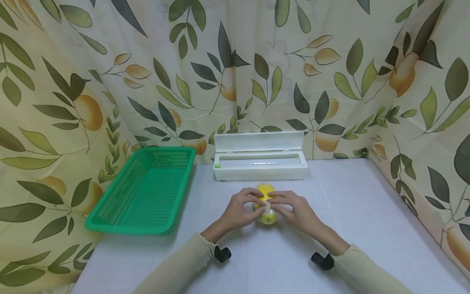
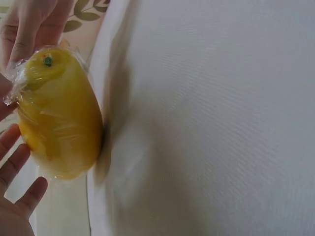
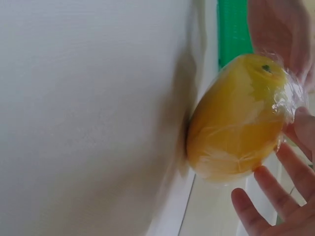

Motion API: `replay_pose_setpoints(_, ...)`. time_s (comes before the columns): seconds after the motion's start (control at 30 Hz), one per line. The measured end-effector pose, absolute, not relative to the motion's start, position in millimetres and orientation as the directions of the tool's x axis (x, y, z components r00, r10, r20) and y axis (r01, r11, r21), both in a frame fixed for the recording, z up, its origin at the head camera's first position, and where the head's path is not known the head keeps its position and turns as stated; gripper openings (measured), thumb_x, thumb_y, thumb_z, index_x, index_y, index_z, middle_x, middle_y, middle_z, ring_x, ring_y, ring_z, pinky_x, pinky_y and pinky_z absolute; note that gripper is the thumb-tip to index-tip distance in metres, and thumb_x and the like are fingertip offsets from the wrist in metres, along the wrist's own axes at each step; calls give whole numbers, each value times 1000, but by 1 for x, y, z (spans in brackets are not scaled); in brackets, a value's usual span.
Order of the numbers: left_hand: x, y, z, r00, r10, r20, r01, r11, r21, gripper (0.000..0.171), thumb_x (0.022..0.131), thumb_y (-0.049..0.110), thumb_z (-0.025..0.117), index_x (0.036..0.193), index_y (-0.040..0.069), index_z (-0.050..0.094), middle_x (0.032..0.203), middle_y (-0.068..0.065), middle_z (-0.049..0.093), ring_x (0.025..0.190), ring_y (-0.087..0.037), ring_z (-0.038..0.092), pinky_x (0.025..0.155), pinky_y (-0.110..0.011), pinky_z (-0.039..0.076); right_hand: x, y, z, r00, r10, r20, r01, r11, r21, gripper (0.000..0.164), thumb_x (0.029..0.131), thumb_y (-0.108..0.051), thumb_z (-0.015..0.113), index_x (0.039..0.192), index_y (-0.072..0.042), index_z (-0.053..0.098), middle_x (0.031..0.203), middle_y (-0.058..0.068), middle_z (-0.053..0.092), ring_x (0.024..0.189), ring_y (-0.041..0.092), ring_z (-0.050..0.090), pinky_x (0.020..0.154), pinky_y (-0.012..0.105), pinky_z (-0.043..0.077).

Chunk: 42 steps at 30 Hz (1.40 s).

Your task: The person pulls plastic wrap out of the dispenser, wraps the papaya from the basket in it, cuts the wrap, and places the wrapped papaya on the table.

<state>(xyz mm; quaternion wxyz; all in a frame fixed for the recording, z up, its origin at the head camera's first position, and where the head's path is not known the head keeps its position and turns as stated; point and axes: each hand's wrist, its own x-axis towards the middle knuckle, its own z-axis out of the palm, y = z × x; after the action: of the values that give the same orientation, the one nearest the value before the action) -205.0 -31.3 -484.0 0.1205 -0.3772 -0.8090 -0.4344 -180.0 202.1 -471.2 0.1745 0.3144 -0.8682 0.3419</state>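
A yellow fruit with a small green stem mark lies on the white cloth, wrapped in clear cling film. The film is gathered into a crumpled bunch on the fruit's upper side. From the left, my left hand pinches this bunch between thumb and fingers. My right hand meets it from the opposite side and pinches the film too. In both wrist views the other fingers are spread beside the fruit, some touching or very close to it. Exactly where the fingertips grip is partly hidden.
Just behind the fruit stands a white cling film dispenser with its lid raised and a roll inside. A green plastic basket sits to the left. Patterned leaf-and-fruit curtains enclose the back and sides of the table.
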Motion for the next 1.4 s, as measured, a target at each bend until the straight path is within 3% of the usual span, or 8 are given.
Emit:
replay_pose_setpoints(0.4, -211, -24, -487, -755, 447, 480, 632, 297, 716, 11, 90, 20, 81, 87, 10, 76, 116, -7, 65, 114, -21, 60, 101, -38, 49, -190, 201, -472, -815, -372, 445, -579, 567, -586, 17, 87, -11, 82, 103, -16, 81, 118, 3, 74, 114, 28, 65, 92, 53, 54)
replay_pose_setpoints(0.67, -217, -19, -489, -877, 412, 246, 367, 246, 897, 14, 91, 18, 79, 89, 14, 66, 120, 1, 57, 119, -16, 52, 102, -50, 46, -192, 199, -468, -872, -332, 360, -489, 553, -675, 24, 88, -15, 83, 111, -14, 76, 118, 2, 73, 114, 27, 62, 84, 46, 59)
replay_pose_setpoints(0.8, -219, -17, -486, -901, 388, 193, 294, 220, 930, 15, 88, 11, 80, 88, 11, 65, 119, -1, 57, 119, -17, 51, 101, -52, 43, -193, 196, -466, -882, -315, 350, -470, 554, -687, 22, 88, -18, 83, 109, -16, 76, 111, -2, 74, 109, 23, 62, 83, 44, 59)
replay_pose_setpoints(1.07, -221, -17, -485, -884, 409, 226, 346, 246, 905, 9, 89, 18, 81, 89, 15, 72, 118, 2, 58, 117, -15, 52, 98, -47, 45, -194, 198, -467, -870, -304, 388, -493, 546, -678, 12, 86, -13, 84, 96, -18, 80, 109, 1, 76, 108, 25, 63, 81, 49, 59)
replay_pose_setpoints(1.23, -222, -20, -490, -852, 446, 274, 422, 275, 864, 6, 91, 21, 80, 91, 18, 75, 116, 4, 58, 115, -14, 54, 96, -46, 48, -195, 203, -470, -877, -321, 358, -480, 536, -694, 12, 89, -15, 80, 101, -17, 80, 116, 1, 74, 112, 24, 63, 83, 43, 59)
replay_pose_setpoints(1.4, -224, -18, -487, -860, 434, 267, 413, 288, 864, 8, 92, 22, 79, 91, 16, 74, 116, 3, 58, 115, -15, 53, 95, -48, 48, -197, 203, -470, -886, -305, 349, -463, 541, -702, 19, 91, -14, 79, 110, -14, 77, 118, 1, 74, 111, 23, 62, 83, 42, 59)
